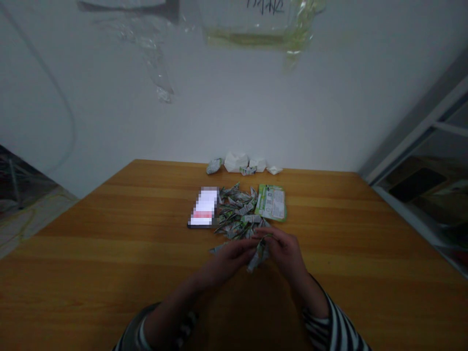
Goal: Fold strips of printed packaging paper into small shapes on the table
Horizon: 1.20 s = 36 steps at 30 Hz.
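Observation:
A small piece of folded printed paper (257, 259) is pinched between both of my hands, low over the near middle of the table. My left hand (231, 257) closes on it from the left, fingertips pressed to the paper. From the right, my right hand (287, 249) grips it between thumb and fingers. Just beyond lies a loose pile of similar folded paper pieces (239, 210), grey-white with green print. My left hand partly hides one more piece near the pile's front.
A phone (204, 207) with a lit, blurred screen lies left of the pile. To the right is a flat green-and-white printed packet or sheet stack (271, 202). Crumpled white tissue (236, 162) and a crumpled printed wad (214, 166) sit against the wall. Shelving (413, 180) stands at right.

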Available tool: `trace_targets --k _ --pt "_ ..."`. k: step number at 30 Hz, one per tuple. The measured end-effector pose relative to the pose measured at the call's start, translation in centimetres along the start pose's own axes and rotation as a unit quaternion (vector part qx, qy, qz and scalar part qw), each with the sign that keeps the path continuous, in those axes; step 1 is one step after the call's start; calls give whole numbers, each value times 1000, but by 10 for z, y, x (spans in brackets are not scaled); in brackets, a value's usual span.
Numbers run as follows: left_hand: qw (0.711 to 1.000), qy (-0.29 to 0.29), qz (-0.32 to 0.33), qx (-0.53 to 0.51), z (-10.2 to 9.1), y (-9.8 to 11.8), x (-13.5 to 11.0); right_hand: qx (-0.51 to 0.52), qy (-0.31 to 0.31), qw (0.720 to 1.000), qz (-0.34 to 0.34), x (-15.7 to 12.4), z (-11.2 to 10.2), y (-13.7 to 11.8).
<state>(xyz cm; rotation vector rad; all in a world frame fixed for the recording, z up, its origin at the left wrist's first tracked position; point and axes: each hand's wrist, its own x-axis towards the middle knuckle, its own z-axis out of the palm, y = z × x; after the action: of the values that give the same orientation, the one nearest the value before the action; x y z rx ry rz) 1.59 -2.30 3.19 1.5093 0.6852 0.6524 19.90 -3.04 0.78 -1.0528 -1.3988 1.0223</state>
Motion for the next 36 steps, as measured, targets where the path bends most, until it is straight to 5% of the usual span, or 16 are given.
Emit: trace_targets --k 3,9,13,17,23,31,36 --pt "999 24 12 20 6 -5 2 -2 2 1000 -13 0 4 -1" --pt "973 158 23 164 9 -19 7 -56 -57 992 -98 -5 22 0" --pt "941 233 80 232 4 -19 4 -186 43 971 -141 -7 23 3" --pt "945 255 131 154 3 -13 5 -191 105 966 -139 -8 18 5" --pt "964 263 -7 -35 3 -14 8 -35 118 985 -121 -8 20 3" --pt "950 218 -33 -219 0 -9 8 -52 108 989 -87 -4 15 8" --pt "960 237 -56 -140 -4 -4 10 -62 46 990 -117 -6 17 3"
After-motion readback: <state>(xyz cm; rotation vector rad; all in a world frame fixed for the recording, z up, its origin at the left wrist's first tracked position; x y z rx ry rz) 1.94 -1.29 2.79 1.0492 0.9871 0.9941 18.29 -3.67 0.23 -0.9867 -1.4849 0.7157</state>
